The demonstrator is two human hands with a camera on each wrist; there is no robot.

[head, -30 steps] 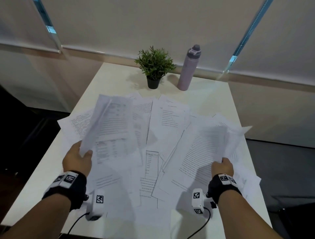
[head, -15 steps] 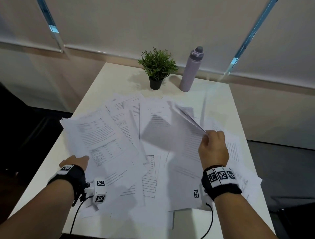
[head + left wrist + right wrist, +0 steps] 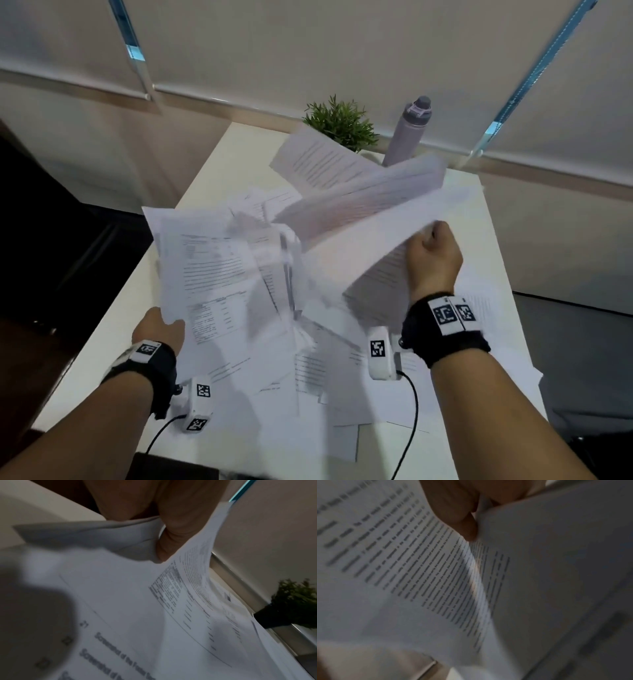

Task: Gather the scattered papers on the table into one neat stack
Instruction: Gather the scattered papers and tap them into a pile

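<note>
We saw both hands grasping paper above the white bench [image 3: 219, 164]. The left hand [image 3: 158, 331] pinched the near corner of a printed sheet [image 3: 209, 270] that stood tilted up off the pile; in the left wrist view, its fingers [image 3: 173, 520] were curled onto that sheet's edge. The right hand [image 3: 432, 257] was clenched on a sheaf of lifted sheets [image 3: 370, 205], fanned out and raised toward the far side of the bench; the right wrist view showed a thumb or finger [image 3: 462, 513], we could not tell which, pressed against a page of text [image 3: 419, 568]. The remaining scattered papers [image 3: 308, 370] lay overlapping on the bench between and below the wrists, not yet squared into 1 stack. At the far edge stood a small potted plant [image 3: 339, 123] and, just beside it, a lilac bottle [image 3: 407, 133], both partly hidden behind the raised sheets.
</note>
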